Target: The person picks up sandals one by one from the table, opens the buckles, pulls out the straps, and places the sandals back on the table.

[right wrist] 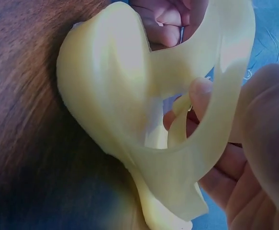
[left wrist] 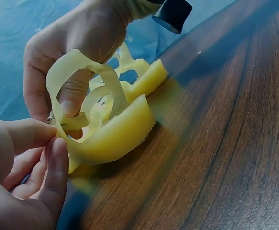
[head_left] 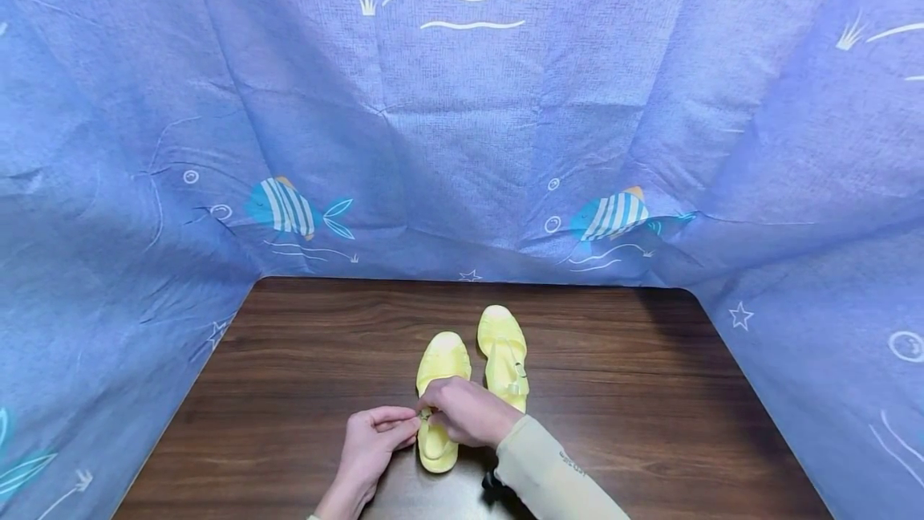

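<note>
- Two yellow sandals lay on the dark wooden table [head_left: 303, 359], low in the centre of the head view; no other loose items were counted.
- The near sandal [head_left: 440, 375] sat just left of the frame's centre, heel end toward the person. The far sandal [head_left: 503, 351] lay just beside it on the right, slightly higher in the frame, untouched.
- Two hands worked on the near sandal's heel end.
- The left hand [head_left: 371, 440], lower centre, pinched a small fitting on the ankle strap [left wrist: 77, 72] between thumb and forefinger.
- The right hand [head_left: 465, 412] curled over the same strap, its fingers gripping it from the other side; a pale sleeve [head_left: 549, 472] covered the forearm.
- A blue cloth [head_left: 462, 143] printed with two striped fish enclosed the table on three sides.
</note>
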A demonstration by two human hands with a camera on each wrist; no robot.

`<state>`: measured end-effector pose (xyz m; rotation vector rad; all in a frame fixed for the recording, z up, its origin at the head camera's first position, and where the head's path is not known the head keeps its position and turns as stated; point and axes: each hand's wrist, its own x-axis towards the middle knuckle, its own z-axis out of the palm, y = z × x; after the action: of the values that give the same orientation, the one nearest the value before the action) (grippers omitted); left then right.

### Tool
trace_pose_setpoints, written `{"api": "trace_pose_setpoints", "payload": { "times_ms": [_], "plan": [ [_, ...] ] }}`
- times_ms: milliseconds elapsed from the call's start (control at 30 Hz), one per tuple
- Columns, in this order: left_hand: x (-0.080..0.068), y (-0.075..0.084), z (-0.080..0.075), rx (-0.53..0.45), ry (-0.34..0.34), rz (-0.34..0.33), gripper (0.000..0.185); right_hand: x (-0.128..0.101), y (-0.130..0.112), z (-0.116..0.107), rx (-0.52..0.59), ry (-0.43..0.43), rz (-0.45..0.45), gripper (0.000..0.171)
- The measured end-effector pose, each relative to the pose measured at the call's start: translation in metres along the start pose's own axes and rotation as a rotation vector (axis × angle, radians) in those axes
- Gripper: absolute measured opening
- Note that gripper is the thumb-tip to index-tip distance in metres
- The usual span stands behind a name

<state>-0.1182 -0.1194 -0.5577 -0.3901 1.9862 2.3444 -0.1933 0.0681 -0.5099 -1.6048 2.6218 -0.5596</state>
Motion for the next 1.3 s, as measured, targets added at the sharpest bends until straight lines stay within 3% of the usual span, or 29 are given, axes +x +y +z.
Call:
{"api": "trace_pose_setpoints", "payload": {
  "times_ms": [367,633,900,1300],
  "plan": [
    [0.000,-0.006,-0.002,-0.022,-0.026,-0.061,0.024,-0.001,0.007,0.003,0.116,-0.044,-0.041,0.027],
    [-0.001,-0.007,0.001,-0.036,-0.013,-0.009,0.023,-0.001,0.007,0.008,0.099,-0.020,0.070,0.028],
    [-0.002,-0.007,0.003,-0.027,0.001,0.034,0.023,0.000,0.002,0.003,0.078,-0.042,0.088,0.029],
    [-0.003,-0.002,0.002,-0.028,0.003,0.017,0.024,0.003,-0.002,0.004,0.052,-0.056,0.098,0.032]
  ]
}}
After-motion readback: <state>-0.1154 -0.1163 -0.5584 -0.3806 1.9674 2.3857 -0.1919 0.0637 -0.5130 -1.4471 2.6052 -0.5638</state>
